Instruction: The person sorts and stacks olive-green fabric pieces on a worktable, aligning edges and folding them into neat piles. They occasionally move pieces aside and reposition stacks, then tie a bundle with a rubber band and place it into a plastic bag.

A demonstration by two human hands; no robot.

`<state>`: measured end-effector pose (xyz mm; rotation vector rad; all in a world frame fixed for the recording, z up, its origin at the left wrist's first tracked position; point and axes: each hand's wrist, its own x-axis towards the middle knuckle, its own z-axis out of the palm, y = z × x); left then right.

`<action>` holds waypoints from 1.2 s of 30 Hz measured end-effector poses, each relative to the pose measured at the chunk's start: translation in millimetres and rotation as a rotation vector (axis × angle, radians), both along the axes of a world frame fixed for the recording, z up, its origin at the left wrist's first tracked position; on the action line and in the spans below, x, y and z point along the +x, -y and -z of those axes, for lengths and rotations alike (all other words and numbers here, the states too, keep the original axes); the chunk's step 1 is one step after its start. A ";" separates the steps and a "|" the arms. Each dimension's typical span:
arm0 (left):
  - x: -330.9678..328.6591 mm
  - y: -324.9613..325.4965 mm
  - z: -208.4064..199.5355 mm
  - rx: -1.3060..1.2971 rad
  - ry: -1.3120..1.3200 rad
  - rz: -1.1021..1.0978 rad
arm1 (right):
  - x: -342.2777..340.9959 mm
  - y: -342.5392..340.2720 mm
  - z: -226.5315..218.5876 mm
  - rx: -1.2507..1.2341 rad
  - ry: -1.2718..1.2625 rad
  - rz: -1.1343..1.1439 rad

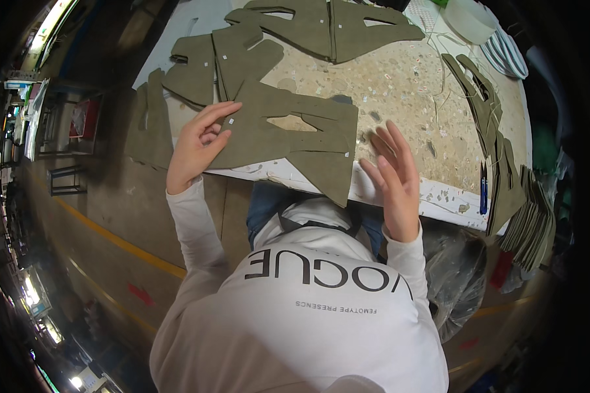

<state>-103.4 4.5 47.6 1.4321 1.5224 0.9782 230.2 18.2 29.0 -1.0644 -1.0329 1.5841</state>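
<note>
We see an olive-green cut fabric piece point(288, 141) lying flat at the near edge of the worktop point(413, 92), its long axis running sideways between our hands. Our left hand point(200, 144) rests on its left end, fingers point(219, 111) spread and gripping nothing. Our right hand point(393, 173) hovers open just right of it, holding nothing. More olive pieces point(242, 59) lie beyond the left fingers.

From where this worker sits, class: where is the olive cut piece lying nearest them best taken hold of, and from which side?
Probably at the corner of the olive cut piece that overhangs the near edge of the table, pinched from below and the front: there it hangs free, while the left hand presses its flat far end.
</note>
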 end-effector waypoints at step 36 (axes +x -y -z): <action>29.7 9.9 19.7 0.164 -0.229 -0.016 | 25.0 -40.8 -72.7 0.324 0.008 -0.330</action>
